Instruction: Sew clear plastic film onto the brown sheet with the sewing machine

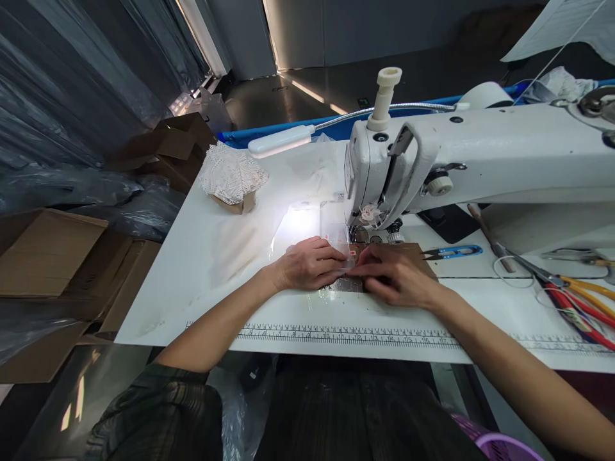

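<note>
Both my hands rest on the white sewing table (pixel 202 256) just in front of the sewing machine (pixel 480 160). My left hand (pixel 310 264) lies with fingers curled and pressed down on a clear plastic piece (pixel 333 232) with small red marks. My right hand (pixel 396 274) pinches the same clear piece where it meets a brown piece (pixel 418 251), close to the needle area (pixel 369 232). The fingertips of both hands meet at the middle.
A white lamp (pixel 281 141) on a flexible neck lights the table. A bundle of white lace (pixel 230 174) sits at the back left. Blue thread snips (pixel 454 252) and scissors (pixel 571 288) lie on the right. Cardboard boxes (pixel 48 256) stand to the left. A printed ruler (pixel 346 334) runs along the front edge.
</note>
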A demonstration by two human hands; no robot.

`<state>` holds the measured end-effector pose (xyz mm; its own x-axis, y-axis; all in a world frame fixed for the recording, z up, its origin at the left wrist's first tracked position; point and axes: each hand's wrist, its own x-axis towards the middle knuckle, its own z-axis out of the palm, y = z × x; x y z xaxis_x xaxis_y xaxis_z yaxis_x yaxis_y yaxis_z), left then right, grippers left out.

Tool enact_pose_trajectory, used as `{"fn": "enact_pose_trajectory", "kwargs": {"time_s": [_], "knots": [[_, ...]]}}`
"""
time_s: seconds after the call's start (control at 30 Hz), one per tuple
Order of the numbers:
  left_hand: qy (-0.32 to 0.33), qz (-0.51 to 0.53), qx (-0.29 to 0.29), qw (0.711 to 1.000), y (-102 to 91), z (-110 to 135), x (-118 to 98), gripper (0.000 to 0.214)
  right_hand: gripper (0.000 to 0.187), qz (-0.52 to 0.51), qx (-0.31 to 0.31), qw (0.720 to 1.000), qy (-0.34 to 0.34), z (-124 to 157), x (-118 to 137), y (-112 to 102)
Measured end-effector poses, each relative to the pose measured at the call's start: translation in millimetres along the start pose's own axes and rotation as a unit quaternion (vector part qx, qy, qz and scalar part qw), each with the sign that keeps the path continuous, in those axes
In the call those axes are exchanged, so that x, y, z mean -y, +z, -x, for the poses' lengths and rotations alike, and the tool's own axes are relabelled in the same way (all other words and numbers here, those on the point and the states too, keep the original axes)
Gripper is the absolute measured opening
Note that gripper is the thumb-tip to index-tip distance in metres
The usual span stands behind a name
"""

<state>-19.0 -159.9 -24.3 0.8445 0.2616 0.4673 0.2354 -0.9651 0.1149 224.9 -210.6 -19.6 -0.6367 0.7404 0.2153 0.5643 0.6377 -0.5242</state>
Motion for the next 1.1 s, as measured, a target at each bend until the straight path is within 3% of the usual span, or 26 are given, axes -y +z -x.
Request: {"fn": "enact_pose_trajectory", "kwargs": {"time_s": [0.13, 0.27, 0.43, 0.87, 1.1], "knots": [[0.000, -0.018, -0.001, 1.000, 1.0, 2, -1, 0.011, 0.041, 0.089, -0.037, 0.993, 0.069, -1, -7, 3], [0.022, -0.056, -0.008, 0.998, 0.5, 2, -2, 0.012, 0.044, 0.194, 0.005, 0.977, 0.084, -5, -4, 8], [0.052, -0.079, -0.004, 0.995, -3.7, 1, -5, 0.011, 0.043, 0.232, 0.020, 0.968, 0.096, -10, 5, 8], [0.023, -0.062, 0.008, 0.998, 1.2, -1, -18, 0.015, 0.040, 0.228, 0.032, 0.964, 0.132, -12, 13, 9], [0.040, -0.083, -0.006, 0.996, 3.2, 0, -16, 0.016, 0.044, 0.074, -0.028, 0.991, 0.105, 3, -7, 2]]}}
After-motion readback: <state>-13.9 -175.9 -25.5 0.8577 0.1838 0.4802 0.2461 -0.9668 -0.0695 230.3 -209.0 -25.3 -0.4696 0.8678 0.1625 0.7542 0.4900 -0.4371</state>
